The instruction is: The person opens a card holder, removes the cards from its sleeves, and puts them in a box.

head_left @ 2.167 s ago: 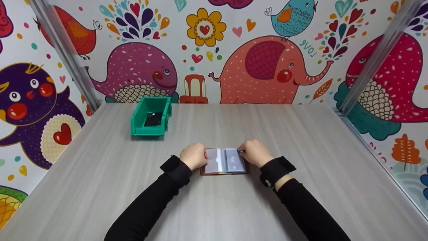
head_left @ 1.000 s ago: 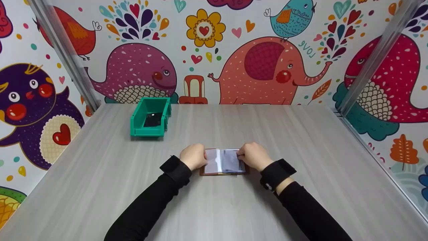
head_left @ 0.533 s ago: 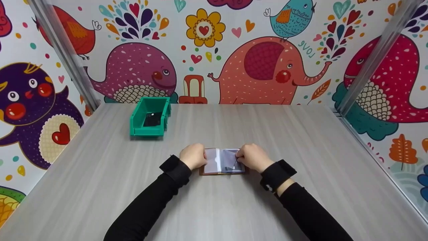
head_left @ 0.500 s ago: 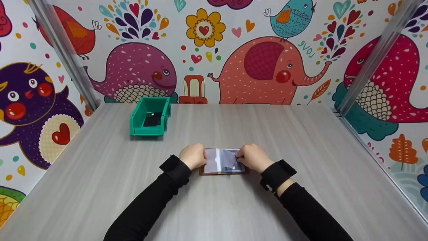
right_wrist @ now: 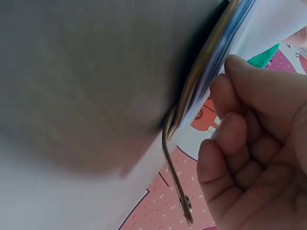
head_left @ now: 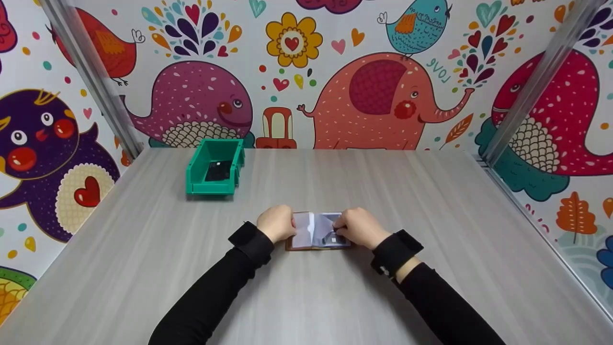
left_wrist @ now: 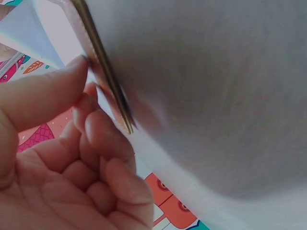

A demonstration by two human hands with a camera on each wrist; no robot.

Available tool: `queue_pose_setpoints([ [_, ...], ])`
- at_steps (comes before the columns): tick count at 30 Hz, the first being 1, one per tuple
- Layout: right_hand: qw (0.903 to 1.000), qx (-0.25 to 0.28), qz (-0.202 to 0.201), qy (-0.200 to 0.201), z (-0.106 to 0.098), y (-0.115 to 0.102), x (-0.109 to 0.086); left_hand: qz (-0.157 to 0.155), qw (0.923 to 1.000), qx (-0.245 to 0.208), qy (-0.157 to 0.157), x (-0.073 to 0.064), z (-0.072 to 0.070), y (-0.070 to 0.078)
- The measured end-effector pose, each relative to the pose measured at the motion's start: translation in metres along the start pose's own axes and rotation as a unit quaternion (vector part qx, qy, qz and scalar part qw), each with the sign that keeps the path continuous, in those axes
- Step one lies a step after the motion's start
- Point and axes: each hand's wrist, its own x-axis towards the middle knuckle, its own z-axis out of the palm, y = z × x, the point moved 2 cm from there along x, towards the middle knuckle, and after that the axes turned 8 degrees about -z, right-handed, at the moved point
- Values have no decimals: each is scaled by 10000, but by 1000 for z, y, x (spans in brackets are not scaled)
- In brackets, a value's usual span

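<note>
A brown card holder (head_left: 301,232) lies spread on the table in the head view, its pages clear plastic sleeves. My left hand (head_left: 276,224) pinches its left side; in the left wrist view the thumb presses the inner face near the stitched cover edge (left_wrist: 108,81). My right hand (head_left: 361,227) pinches a clear sleeve page (head_left: 324,223) between thumb and forefinger, lifting it leftward. Under that page shows a dark patch with a small light square (head_left: 334,239). The right wrist view has the stacked sleeves (right_wrist: 211,72) side-on, and a narrow brown flap (right_wrist: 172,167) sticking out below.
A green bin (head_left: 210,188) stands at the back left of the table (head_left: 306,297), holding a flat black object (head_left: 218,171) with a small light square. Printed walls with cartoon animals (head_left: 378,110) and metal posts (head_left: 91,76) border the table.
My right hand has shifted slightly left, turning the clear sleeve page leftward and uncovering the dark patch below it. My left hand has stayed at the holder's left side.
</note>
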Motion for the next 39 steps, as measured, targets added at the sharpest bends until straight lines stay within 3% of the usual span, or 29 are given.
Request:
queue_pose_setpoints([
  [11, 9994, -97, -305, 91, 1, -4, 2, 2, 9999, -61, 86, 0, 0, -1],
  [23, 9997, -52, -205, 85, 2, -4, 2, -29, 9999, -131, -10, 0, -3, 3],
  [33, 9998, 13, -181, 116, 3, -2, 2, -134, 9922, -1236, 109, -2, -9, 16],
  [39, 9998, 63, -162, 110, 3, 0, 2, 39, 9898, -1410, 222, -6, -10, 27],
])
